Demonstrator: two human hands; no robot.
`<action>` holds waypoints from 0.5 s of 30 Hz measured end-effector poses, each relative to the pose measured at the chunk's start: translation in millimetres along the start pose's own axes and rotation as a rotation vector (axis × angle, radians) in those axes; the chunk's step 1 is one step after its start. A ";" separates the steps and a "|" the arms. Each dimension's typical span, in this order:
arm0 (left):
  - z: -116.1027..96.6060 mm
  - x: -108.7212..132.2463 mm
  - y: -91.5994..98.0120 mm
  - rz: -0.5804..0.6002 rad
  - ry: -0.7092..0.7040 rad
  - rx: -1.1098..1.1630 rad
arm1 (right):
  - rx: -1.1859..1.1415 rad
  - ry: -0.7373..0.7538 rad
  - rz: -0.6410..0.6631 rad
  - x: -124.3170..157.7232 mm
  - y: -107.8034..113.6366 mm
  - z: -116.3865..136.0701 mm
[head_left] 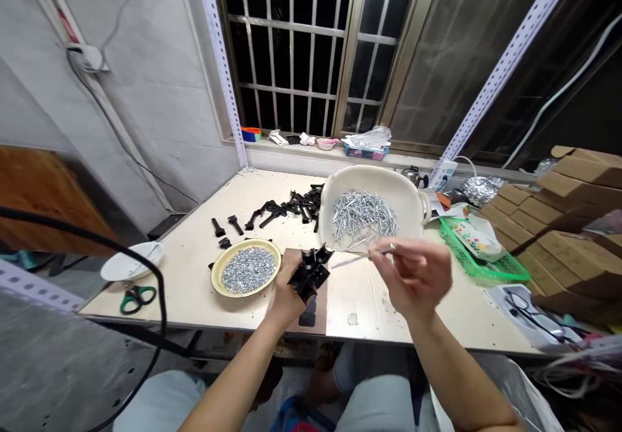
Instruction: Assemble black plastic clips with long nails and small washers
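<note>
My left hand [284,293] is wrapped round several black plastic fittings [309,275] with curved, cradle-like ends, bunched together over the front of the table. Between the thumb and fingers of my right hand [418,276] is a long thin metal screw [350,260], pointing left toward the fittings and apart from them. Behind my hands stands a cream basin [405,189] holding a heap of long silvery screws [364,215]. Left of my left hand, a yellowish bowl [217,283] is filled with small shiny metal pieces [249,270], too small to name surely.
Loose black plastic parts [276,210] are scattered behind the bowl. Green-handled scissors [138,298] and a white plate [114,267] lie at the left edge. A green basket [505,270] and stacked cardboard boxes [573,257] stand at right. A black cable [162,289] hangs at front left.
</note>
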State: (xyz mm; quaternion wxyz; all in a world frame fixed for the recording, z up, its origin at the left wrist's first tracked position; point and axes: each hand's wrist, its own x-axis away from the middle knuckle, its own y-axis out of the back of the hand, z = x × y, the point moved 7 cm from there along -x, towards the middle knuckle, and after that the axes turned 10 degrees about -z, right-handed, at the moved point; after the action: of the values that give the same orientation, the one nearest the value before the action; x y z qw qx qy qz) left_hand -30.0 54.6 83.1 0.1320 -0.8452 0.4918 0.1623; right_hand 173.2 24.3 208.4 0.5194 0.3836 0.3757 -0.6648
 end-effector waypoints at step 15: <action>15.9 58.0 -77.7 0.258 0.066 -0.073 | 0.453 0.003 0.458 52.4 50.7 -25.9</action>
State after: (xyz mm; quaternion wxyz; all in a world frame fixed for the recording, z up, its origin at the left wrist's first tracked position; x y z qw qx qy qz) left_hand 62.6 52.3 50.1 0.0629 -0.7840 0.5942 0.1679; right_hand 217.2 17.5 145.2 0.5561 0.5652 0.1230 -0.5968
